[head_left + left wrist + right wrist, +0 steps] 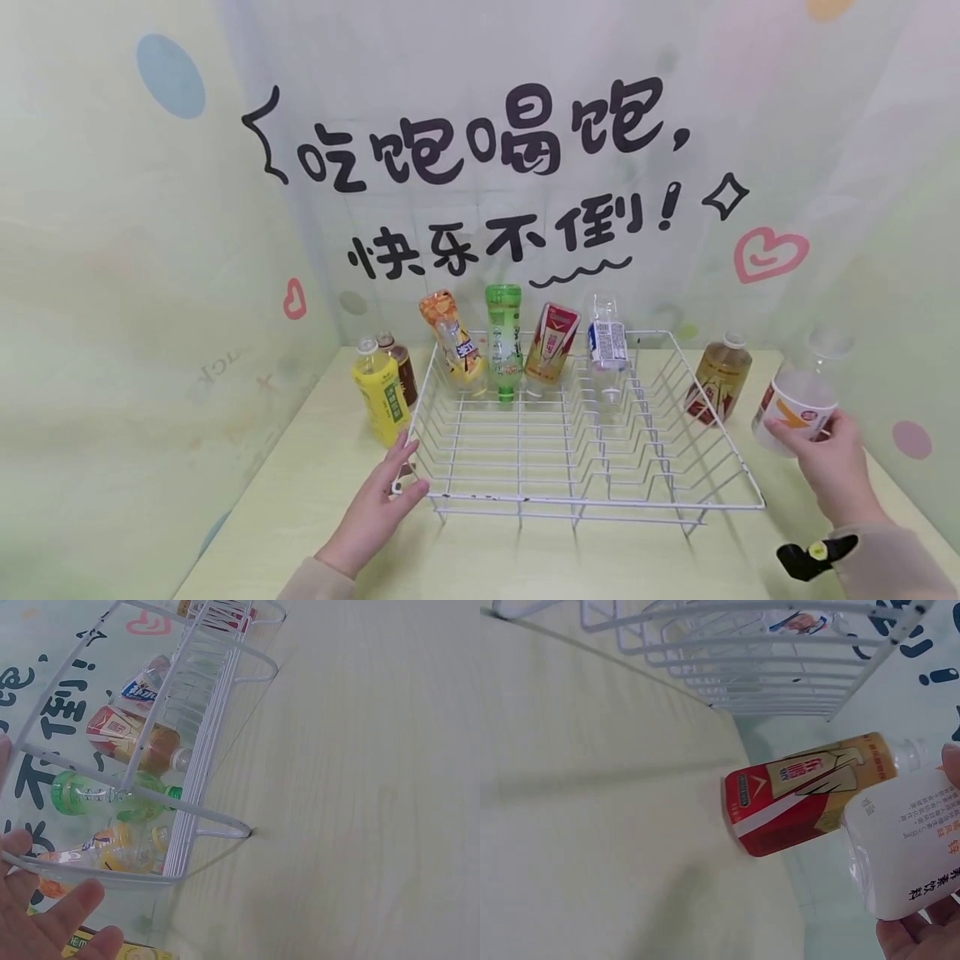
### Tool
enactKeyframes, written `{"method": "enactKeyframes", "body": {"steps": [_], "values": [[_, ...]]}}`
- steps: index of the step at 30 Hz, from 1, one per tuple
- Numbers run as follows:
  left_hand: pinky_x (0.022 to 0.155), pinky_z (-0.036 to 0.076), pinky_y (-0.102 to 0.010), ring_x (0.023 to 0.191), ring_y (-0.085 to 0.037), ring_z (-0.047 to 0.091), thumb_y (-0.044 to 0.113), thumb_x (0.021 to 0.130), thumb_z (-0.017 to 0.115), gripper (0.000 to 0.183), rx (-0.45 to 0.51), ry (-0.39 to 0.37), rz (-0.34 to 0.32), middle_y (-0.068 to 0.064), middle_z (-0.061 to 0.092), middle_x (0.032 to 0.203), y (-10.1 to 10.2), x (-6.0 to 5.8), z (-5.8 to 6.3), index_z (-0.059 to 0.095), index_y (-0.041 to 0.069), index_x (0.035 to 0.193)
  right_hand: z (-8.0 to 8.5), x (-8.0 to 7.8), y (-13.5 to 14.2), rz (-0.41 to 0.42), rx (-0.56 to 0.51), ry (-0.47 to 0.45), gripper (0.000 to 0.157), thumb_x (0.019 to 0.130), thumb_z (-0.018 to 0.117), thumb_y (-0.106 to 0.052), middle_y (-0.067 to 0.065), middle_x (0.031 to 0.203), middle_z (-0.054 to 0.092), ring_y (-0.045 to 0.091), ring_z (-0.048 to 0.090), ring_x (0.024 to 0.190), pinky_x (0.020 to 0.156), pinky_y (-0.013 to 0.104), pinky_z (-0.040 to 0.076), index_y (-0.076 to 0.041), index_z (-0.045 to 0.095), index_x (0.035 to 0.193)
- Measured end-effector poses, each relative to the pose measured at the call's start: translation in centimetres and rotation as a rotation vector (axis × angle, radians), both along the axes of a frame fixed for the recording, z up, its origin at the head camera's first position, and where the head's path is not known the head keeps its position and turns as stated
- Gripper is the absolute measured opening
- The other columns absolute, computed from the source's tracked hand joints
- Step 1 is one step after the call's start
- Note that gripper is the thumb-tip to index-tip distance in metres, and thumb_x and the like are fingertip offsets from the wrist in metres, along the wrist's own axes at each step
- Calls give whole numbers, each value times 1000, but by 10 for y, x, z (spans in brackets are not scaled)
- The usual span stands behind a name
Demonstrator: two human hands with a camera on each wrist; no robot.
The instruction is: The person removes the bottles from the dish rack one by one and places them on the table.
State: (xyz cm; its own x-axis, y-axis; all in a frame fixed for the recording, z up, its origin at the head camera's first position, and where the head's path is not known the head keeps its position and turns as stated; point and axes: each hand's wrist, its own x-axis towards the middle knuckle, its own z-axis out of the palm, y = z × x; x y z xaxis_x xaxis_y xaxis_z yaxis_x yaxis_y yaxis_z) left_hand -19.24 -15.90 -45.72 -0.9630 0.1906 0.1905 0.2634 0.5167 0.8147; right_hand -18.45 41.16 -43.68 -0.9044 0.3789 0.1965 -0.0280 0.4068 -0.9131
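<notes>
On the right, my right hand [836, 471] grips a clear plastic bottle with a white label [798, 408], thumb at the front and fingers round the far side. The bottle's base shows in the right wrist view, near a standing red-and-gold bottle [802, 795]. My left hand [378, 508] is at the front left corner of a white wire dish rack [570, 502], its fingers spread against the rim. Along the rack's back lean upside-down bottles: an orange one [453, 342], a green one [504, 333], a red-and-gold one [553, 342] and a clear one with a blue-and-white label [606, 342].
Left of the rack stand a yellow bottle [381, 396] and a dark brown bottle [401, 367]. A pale wooden table [525, 562] lies under everything. Behind it hangs a printed cloth wall [480, 50], with more cloth on both sides.
</notes>
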Motion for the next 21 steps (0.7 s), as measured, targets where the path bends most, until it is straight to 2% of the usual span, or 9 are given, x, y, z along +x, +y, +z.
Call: {"method": "enactKeyframes", "body": {"steps": [2,4,6,10,12,14,17,19,21], "values": [[101,38,-59,122,-33,51,27,92,65,62,13,1,-4,-7,16,159,0,0,-1,40,10,147,-7,-2,0,-5,27,-51,52,91,68,-26,1,111,49,-10,45,84,67,7,44,-3,39,127],[99,41,-56,121,-33,52,26,92,65,62,28,-2,-8,-8,16,159,0,-1,-1,39,10,147,-13,-5,-1,-2,36,-101,69,92,67,-29,15,118,46,-10,43,83,66,8,43,10,29,134],[99,43,-53,121,-33,52,24,92,65,62,43,-8,-10,-8,17,159,1,-1,-2,39,11,147,-19,-7,-1,9,37,-139,79,92,66,-32,26,125,41,-9,41,83,66,8,42,15,21,137],[97,46,-49,121,-32,53,22,93,65,61,61,-16,-9,-7,16,159,1,-2,-3,39,14,147,-28,-13,-2,46,24,-182,81,93,65,-33,30,134,36,-7,40,88,69,10,40,15,19,139],[97,47,-46,120,-31,53,22,92,65,61,70,-18,-8,-7,16,159,1,-2,-3,39,15,147,-33,-16,-2,62,26,-195,81,93,64,-33,31,136,36,-1,43,93,74,14,40,15,19,140],[96,48,-44,120,-31,53,23,92,65,62,80,-23,-7,-7,16,159,1,-2,-4,39,15,147,-37,-19,-4,78,20,-211,83,93,64,-35,32,138,34,12,46,102,86,25,43,15,18,141],[94,49,-38,120,-31,53,24,92,66,62,99,-33,-9,-7,16,160,1,-2,-3,39,14,147,-42,-22,-6,88,20,-225,83,94,62,-35,33,139,33,29,43,112,93,38,40,15,17,141],[93,50,-34,120,-31,53,23,92,66,63,114,-40,-9,-7,16,160,1,-2,-3,39,14,147,-44,-24,-8,94,21,-229,82,94,62,-35,33,139,33,33,40,115,94,36,40,15,16,141],[92,50,-31,120,-31,53,22,92,66,63,127,-47,-12,-7,16,160,1,-2,-3,38,13,148,-45,-25,-9,106,29,-231,80,95,60,-34,33,139,33,34,40,116,90,28,39,16,17,140]]}}
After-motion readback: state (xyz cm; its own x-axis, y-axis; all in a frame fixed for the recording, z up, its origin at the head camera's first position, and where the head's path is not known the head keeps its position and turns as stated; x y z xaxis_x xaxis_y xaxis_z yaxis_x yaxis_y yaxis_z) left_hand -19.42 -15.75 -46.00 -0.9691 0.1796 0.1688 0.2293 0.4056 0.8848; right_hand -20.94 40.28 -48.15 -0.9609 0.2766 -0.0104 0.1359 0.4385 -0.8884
